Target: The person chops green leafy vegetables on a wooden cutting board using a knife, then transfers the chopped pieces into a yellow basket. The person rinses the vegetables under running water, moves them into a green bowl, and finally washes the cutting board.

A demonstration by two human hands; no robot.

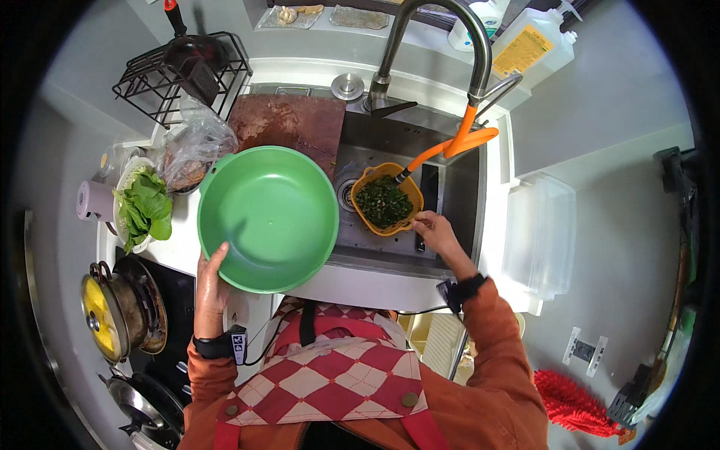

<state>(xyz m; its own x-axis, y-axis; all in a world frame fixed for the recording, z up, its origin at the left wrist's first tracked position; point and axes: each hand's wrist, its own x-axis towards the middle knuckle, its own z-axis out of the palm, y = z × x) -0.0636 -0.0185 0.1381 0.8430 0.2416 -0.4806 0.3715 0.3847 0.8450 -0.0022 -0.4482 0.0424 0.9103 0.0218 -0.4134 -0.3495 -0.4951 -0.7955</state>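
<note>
My left hand [212, 281] grips the rim of a green plastic basin [270, 216], its thumb over the inside edge. The basin holds nothing that I can see and is held over the counter and part of the cutting board. My right hand [432, 229] pinches the handle of an orange plastic colander [388, 226] in the stainless steel sink. Chopped dark leafy greens [383, 203] fill the colander's bottom. An orange hose [433, 153] runs from the faucet [388, 56], and its dark end reaches into the colander.
A brown cutting board [287, 126] spans the sink's left part. Leafy greens [147, 205] in a white basket and a plastic bag [197, 143] stand at left, by a wire rack [163, 84]. Lidded pots [109, 315] sit on the stove. Bottles [534, 48] line the sill.
</note>
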